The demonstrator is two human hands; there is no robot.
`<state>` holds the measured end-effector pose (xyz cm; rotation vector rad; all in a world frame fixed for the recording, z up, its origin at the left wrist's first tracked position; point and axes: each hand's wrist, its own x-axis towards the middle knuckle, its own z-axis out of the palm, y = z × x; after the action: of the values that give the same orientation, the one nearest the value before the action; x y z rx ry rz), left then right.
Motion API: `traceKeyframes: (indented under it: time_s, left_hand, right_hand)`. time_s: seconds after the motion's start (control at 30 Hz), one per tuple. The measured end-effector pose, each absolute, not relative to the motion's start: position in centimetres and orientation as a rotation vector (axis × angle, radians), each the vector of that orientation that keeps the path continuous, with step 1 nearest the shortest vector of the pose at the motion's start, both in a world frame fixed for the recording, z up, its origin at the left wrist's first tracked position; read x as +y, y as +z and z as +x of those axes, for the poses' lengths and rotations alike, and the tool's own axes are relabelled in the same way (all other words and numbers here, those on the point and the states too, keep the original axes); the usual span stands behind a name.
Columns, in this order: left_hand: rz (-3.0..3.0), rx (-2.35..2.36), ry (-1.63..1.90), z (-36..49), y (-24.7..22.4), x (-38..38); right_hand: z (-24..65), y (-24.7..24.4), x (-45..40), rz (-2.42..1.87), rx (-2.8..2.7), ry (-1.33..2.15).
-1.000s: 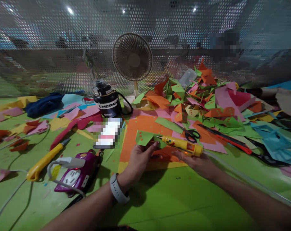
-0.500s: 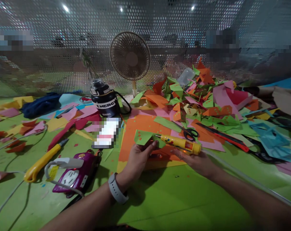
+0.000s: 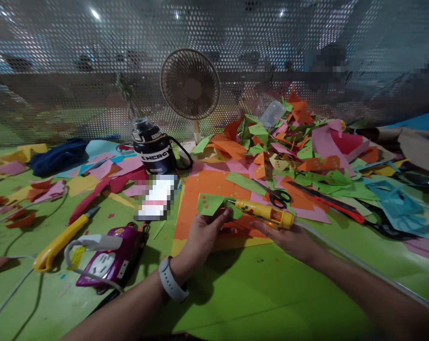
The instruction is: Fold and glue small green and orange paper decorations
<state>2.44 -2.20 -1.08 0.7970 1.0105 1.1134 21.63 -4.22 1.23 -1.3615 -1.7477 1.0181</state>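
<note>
My left hand (image 3: 204,237), with a light watch on its wrist, pinches a folded green paper piece (image 3: 209,203) marked with small orange dots. In my right hand (image 3: 289,239) lies a yellow hot glue gun (image 3: 262,213), its dark nozzle pointing left. The nozzle tip is at the green paper, close to my left thumb; whether it touches cannot be made out. Below both hands is an orange paper sheet (image 3: 189,189) with scattered green flecks. A light cord (image 3: 328,246) runs off to the right behind my right hand.
Black-handled scissors (image 3: 280,196) and a red-black cutter (image 3: 338,208) lie to the right, before a heap of cut paper (image 3: 299,151). Leftward are a phone (image 3: 157,196), a purple power strip (image 3: 111,255), and a yellow-handled tool (image 3: 61,241). A bottle (image 3: 152,149) and fan (image 3: 191,85) stand behind.
The whole view has shifted very slightly. Both hands, the green paper and the glue gun keep nearly the same positions relative to one another.
</note>
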Motion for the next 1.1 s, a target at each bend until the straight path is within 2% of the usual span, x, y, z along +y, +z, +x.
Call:
traceKeyframes:
  time_s: [1.1]
  left_hand:
    - [0.823, 1.016, 1.080, 2.37, -0.97, -2.18]
  right_hand:
    - [21.46, 1.58, -4.42, -1.336, -1.692, 1.000]
